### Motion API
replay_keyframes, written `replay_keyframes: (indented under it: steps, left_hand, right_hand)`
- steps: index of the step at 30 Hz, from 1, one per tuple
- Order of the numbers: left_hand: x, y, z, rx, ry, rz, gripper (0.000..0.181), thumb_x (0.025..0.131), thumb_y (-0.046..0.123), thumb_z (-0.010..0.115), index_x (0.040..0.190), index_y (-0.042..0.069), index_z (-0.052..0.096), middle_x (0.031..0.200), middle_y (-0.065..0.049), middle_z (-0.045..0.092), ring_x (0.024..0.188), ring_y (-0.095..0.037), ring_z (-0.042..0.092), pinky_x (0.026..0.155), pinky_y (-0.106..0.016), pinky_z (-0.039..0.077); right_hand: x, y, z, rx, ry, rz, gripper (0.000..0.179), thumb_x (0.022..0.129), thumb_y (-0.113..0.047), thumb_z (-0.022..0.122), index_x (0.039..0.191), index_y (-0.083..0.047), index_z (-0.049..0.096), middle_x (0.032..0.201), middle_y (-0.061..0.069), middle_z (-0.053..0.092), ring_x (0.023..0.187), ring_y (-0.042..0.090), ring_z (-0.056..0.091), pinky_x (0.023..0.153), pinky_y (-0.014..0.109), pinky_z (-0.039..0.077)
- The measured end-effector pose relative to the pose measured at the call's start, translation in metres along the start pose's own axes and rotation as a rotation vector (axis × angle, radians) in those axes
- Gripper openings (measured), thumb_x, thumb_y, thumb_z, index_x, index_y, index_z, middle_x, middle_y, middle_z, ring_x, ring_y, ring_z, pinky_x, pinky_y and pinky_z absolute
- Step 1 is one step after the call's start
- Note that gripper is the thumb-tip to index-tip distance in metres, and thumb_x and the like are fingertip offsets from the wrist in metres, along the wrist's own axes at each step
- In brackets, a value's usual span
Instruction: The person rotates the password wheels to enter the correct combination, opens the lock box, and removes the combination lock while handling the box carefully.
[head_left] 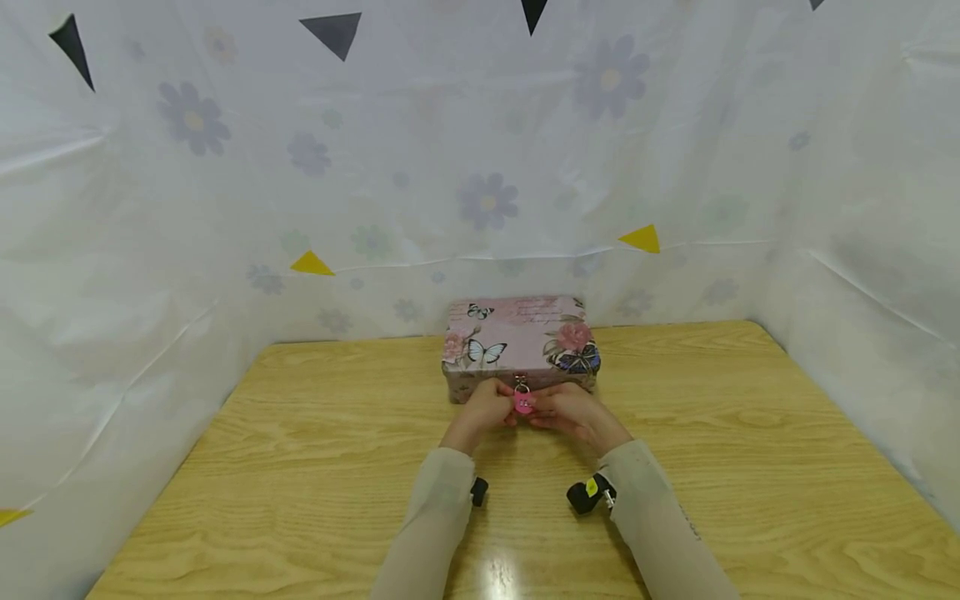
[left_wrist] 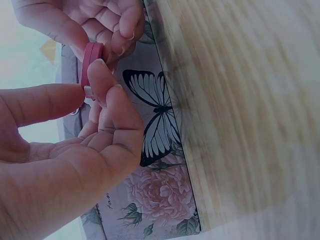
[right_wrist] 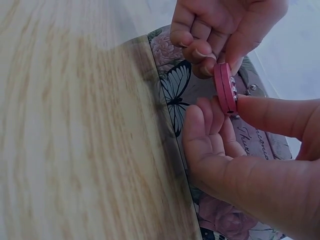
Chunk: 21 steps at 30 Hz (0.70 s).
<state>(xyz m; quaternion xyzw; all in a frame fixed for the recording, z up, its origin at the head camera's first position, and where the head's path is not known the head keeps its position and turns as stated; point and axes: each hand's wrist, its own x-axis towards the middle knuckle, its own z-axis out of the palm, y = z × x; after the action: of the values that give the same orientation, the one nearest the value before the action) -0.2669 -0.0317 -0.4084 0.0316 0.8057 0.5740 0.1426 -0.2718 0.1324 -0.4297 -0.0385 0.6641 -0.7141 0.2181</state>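
Note:
A small pink combination padlock (head_left: 523, 403) hangs by its metal shackle at the front latch (head_left: 521, 379) of a pink box (head_left: 517, 325) printed with butterflies and roses. My left hand (head_left: 489, 408) pinches the lock's left side between thumb and fingertips. From the other side my right hand (head_left: 573, 412) holds the lock, its thumb at the number dials (right_wrist: 233, 87). In the left wrist view the padlock (left_wrist: 91, 70) shows edge-on between both hands. The box lid is down, and the hands partly cover its front.
The box stands on a wood-grain table (head_left: 337, 467), near its back edge. Behind it hangs a white flowered curtain (head_left: 420, 167) with black and yellow triangle pennants. Black wrist cameras (head_left: 588, 493) sit below the cuffs of both sleeves.

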Motion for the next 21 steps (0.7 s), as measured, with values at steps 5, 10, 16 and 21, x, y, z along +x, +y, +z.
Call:
replay_keyframes:
  steps: [5, 10, 16, 21]
  left_hand:
    - [-0.0008, 0.0018, 0.0002, 0.001, 0.005, -0.002, 0.010, 0.092, -0.003, 0.050, 0.101, -0.007, 0.052, 0.077, -0.011, 0.054, 0.063, -0.018, 0.055, 0.068, -0.034, 0.052]
    - [-0.0016, 0.0018, 0.0004, 0.004, 0.003, 0.000, 0.011, 0.092, -0.003, 0.049, 0.102, -0.007, 0.052, 0.076, -0.011, 0.055, 0.061, -0.016, 0.054, 0.066, -0.032, 0.052]
    - [-0.0017, 0.0012, 0.0000, 0.003, 0.001, 0.002, 0.011, 0.092, -0.003, 0.049, 0.102, -0.008, 0.052, 0.073, -0.011, 0.054, 0.061, -0.017, 0.054, 0.067, -0.034, 0.052]
    - [-0.0036, 0.0017, -0.0005, 0.006, 0.000, 0.008, 0.011, 0.092, -0.004, 0.049, 0.101, -0.007, 0.052, 0.073, -0.009, 0.053, 0.061, -0.016, 0.054, 0.067, -0.034, 0.052]
  right_hand:
    - [-0.0016, -0.0022, 0.0005, 0.002, 0.002, -0.001, 0.036, 0.096, 0.003, 0.047, 0.124, 0.025, 0.043, 0.088, 0.004, 0.063, 0.080, 0.013, 0.061, 0.087, 0.035, 0.051]
    - [-0.0043, -0.0030, 0.0010, -0.002, 0.002, -0.008, 0.035, 0.093, 0.005, 0.048, 0.122, 0.025, 0.044, 0.092, 0.006, 0.063, 0.081, 0.013, 0.061, 0.084, 0.033, 0.052]
    - [-0.0029, -0.0026, 0.0012, 0.029, 0.016, 0.016, 0.034, 0.096, 0.000, 0.048, 0.123, 0.022, 0.047, 0.089, 0.003, 0.065, 0.081, 0.013, 0.062, 0.085, 0.033, 0.051]
    - [-0.0027, -0.0025, -0.0003, 0.050, 0.029, 0.043, 0.033, 0.097, -0.003, 0.047, 0.122, 0.019, 0.051, 0.085, 0.002, 0.066, 0.077, 0.013, 0.063, 0.082, 0.031, 0.053]
